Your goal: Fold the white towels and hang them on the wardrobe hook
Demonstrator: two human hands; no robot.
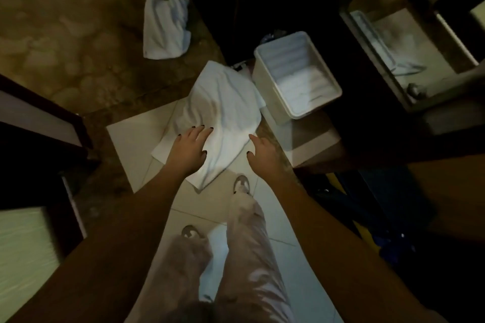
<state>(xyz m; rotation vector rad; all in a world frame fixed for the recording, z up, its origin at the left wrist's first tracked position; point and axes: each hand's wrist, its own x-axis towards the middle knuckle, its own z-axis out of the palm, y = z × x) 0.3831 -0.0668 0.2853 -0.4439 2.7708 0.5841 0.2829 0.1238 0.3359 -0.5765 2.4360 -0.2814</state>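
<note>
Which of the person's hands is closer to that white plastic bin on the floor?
The right hand. It hovers below and left of the white bin, beside the towel's right edge. The left hand is farther left, spread over the towel, with the towel between it and the bin.

the crumpled towel [223, 113] on the floor is white, as is the second towel [165, 29] hanging farther off. the plastic bin [296, 73] is white with a ribbed inside. floor tiles [131, 139] are pale cream; the carpet [65, 21] is mottled brown. fingernails on the left hand [190, 148] are black. trousers [246, 257] are light grey-beige.
</note>
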